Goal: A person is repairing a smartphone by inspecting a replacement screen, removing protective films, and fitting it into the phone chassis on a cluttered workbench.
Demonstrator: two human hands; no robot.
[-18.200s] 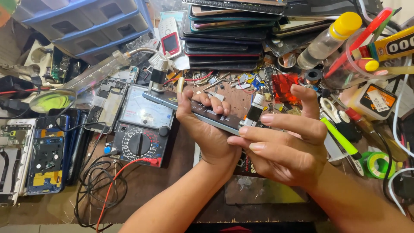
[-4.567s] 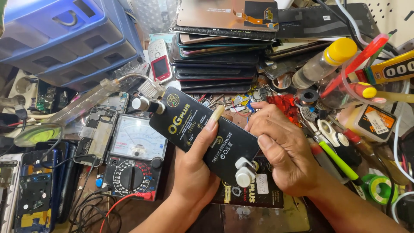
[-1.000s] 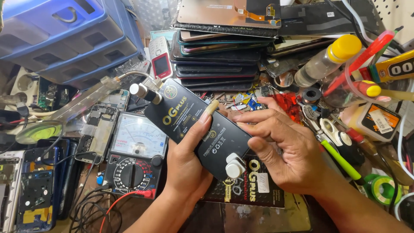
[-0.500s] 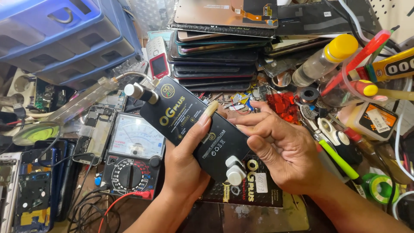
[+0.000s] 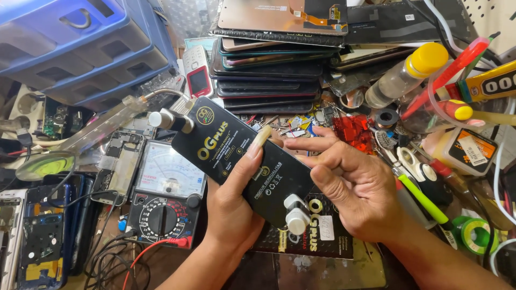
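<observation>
The left hand [image 5: 231, 215] is clamped on a flat black package [image 5: 242, 161], palm under it and thumb pressed across its printed face. The package is held tilted above the middle of the worktop [image 5: 333, 268], with 1 white clip [image 5: 296, 215] at its lower end and another white clip [image 5: 169, 119] at its upper end. The right hand [image 5: 360, 188] touches the package's right edge, fingers curled and loosely together, thumb close to the lower clip; whether it grips the package firmly I cannot tell.

Directly beneath the package lies a second black package [image 5: 317, 236] of the same kind, flat on the worktop. Just beside the left hand, toward the left edge, sits a multimeter [image 5: 166, 198] with a round dial, its red lead [image 5: 156, 249] trailing toward the near edge. Next to it lies an opened phone [image 5: 119, 166] with its insides showing, and another opened phone [image 5: 43, 236] rests at the near left corner.

Toward the far edge stands a stack of phone screens [image 5: 269, 70]. A blue plastic drawer unit [image 5: 80, 43] fills the far left corner. On the right side are a clear bottle with a yellow cap [image 5: 406, 75], a green-handled tool [image 5: 424, 201] and a roll of green tape [image 5: 473, 233].
</observation>
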